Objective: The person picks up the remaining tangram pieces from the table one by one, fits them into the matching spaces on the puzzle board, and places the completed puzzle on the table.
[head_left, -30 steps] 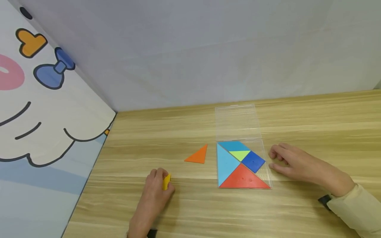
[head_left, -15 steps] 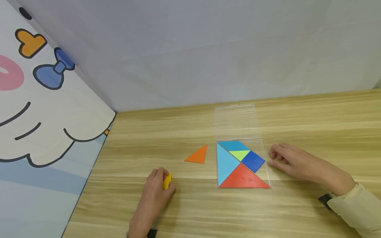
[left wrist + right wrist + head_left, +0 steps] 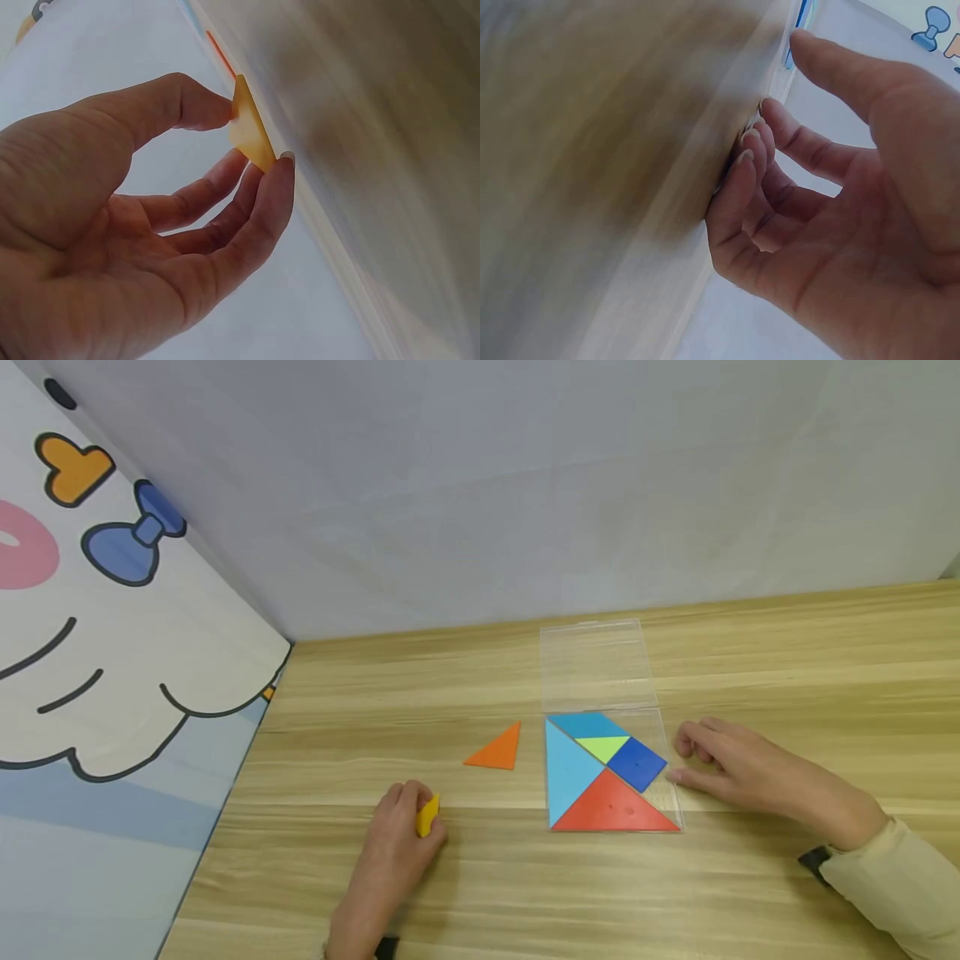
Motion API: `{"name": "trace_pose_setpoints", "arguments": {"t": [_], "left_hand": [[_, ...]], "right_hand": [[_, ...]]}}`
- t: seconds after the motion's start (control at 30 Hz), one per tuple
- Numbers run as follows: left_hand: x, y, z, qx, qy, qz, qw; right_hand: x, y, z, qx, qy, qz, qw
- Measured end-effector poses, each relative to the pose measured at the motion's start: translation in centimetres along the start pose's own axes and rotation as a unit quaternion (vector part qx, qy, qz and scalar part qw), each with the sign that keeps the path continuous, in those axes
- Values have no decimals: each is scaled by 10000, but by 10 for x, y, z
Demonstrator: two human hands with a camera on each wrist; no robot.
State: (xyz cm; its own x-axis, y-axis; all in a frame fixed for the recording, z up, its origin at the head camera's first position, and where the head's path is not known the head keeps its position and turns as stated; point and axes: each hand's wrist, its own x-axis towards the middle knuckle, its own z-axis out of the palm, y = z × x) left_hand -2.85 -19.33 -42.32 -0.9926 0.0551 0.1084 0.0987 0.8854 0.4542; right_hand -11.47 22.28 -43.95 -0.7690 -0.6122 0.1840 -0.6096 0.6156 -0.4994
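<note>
My left hand pinches a small yellow tangram piece between thumb and fingertips, its face tipped up on edge, close over the table. An orange triangle lies flat ahead and to the right of it. In the clear case sit a light blue triangle, a red triangle, a teal piece, a lime triangle and a dark blue square. Beside the case's right edge my right hand rests on the table, fingers loosely curled and holding nothing, thumb tip at the rim.
The case's transparent lid lies folded back flat on the wood-grain table. A pale wall rises behind it. At the left stands a panel with cartoon drawings.
The left hand has shifted slightly to the right with the yellow piece. The right thumb has edged a little closer over the case's rim; the other pieces stay in place.
</note>
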Motion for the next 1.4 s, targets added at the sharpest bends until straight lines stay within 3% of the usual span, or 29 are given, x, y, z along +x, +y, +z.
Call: {"name": "trace_pose_setpoints", "arguments": {"t": [0.27,0.67,1.4], "left_hand": [[3,9,5,-33,140,335,9993],[9,22,13,-27,62,464,9989],[19,50,31,-76,182,1012,9947]], "right_hand": [[0,1,0,-30,38,-59,10000],[2,-8,-6,206,-299,578,9977],[5,-4,-7,310,-415,738,9959]]}}
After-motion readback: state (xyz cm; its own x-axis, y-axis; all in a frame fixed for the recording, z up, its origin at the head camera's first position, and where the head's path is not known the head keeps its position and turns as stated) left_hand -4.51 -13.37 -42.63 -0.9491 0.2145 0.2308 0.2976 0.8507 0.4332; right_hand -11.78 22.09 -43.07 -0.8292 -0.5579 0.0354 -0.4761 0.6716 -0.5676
